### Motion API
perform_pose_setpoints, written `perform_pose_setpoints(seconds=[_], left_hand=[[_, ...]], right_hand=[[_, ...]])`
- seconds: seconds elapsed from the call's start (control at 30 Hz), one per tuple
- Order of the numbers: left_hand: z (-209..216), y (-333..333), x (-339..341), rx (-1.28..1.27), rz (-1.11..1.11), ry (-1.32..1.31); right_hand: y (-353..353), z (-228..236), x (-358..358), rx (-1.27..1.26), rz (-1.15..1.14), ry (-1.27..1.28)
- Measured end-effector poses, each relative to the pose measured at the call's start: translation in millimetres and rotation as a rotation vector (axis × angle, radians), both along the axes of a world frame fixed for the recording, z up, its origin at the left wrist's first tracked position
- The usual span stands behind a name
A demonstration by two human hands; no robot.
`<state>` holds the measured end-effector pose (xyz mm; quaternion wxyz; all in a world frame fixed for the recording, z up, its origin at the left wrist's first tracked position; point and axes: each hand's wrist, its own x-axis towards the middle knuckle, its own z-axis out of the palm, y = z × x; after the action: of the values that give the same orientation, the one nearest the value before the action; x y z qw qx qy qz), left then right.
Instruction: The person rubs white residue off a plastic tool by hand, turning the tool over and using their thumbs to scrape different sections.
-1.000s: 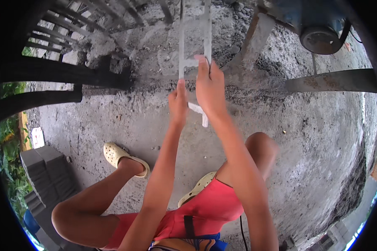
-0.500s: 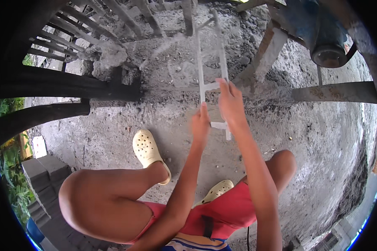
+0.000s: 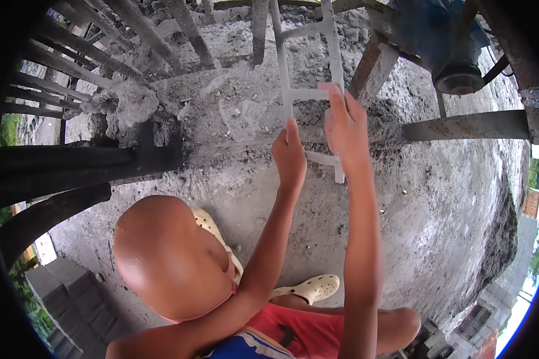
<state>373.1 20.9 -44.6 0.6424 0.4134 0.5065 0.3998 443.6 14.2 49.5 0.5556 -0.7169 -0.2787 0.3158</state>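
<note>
A grey, dusty ladder-shaped metal frame [image 3: 308, 94], with two long rails joined by short crossbars, stretches away from me over the rough ground. My left hand [image 3: 290, 154] is closed around its left rail, thumb pointing along it. On the right rail, my right hand [image 3: 346, 133] is wrapped near the second crossbar. The near crossbar shows between my wrists, and the right rail's end sticks out below my right hand. The far end runs up to the top of the picture.
Slanted metal bars [image 3: 191, 33] and a dark beam [image 3: 72, 170] stand at the left. A blue machine [image 3: 428, 42] on metal legs is at the far right, with a rusty crosspiece [image 3: 467, 127]. Grey blocks [image 3: 72, 287] are stacked at the lower left; gravel and dust cover the ground.
The frame and both hands have shifted slightly right and farther away in the picture, the frame's far end reaching the top edge. My left knee appears higher and more inward; both grips stay.
</note>
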Motion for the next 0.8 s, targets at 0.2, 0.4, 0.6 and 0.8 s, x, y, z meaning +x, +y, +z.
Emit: perform_pose_setpoints(seconds=[0.2, 0.4, 0.6, 0.8], left_hand=[[21, 22, 18, 0.095, 0.015, -0.016], [8, 32, 16, 0.124, -0.004, 0.005], [3, 31, -7, 0.055, 0.065, 0.117], [44, 40, -24, 0.317, -0.038, 0.339]], right_hand=[[12, 38, 12, -0.005, -0.072, -0.004], [21, 10, 22, 0.098, 0.001, -0.046], [17, 10, 11, 0.066, 0.084, 0.215], [18, -4, 3, 0.359, -0.053, 0.298]])
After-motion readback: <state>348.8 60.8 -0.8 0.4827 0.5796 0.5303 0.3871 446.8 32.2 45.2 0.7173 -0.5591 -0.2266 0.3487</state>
